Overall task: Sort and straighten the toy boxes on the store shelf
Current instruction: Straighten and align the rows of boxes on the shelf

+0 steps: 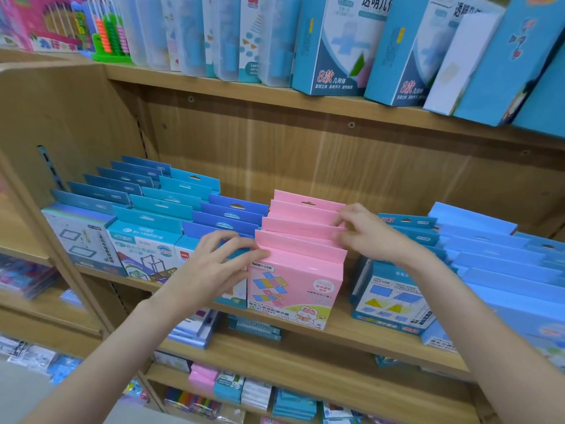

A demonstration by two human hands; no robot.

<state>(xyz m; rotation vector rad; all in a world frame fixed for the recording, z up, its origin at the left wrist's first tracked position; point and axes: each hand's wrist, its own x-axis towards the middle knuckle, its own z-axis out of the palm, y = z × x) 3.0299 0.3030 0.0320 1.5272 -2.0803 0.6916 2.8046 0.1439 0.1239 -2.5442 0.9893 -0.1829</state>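
A row of several pink toy boxes (298,283) stands front to back in the middle of the wooden shelf (342,327). My left hand (214,264) presses flat against the left side of the front pink box, fingertips on its top flap. My right hand (367,231) pinches the right edges of the pink flaps further back in the row. Dark blue boxes (232,214) stand just left of the pink row, partly hidden by my left hand. Light blue boxes (394,298) stand to the right behind my right wrist.
More rows of blue boxes (146,240) fill the left end of the shelf, and wide pale blue boxes (495,255) fill the right end. Tall blue cartons (333,47) lean on the shelf above. Lower shelves (275,384) hold mixed packs. A wooden side panel (55,111) stands at the left.
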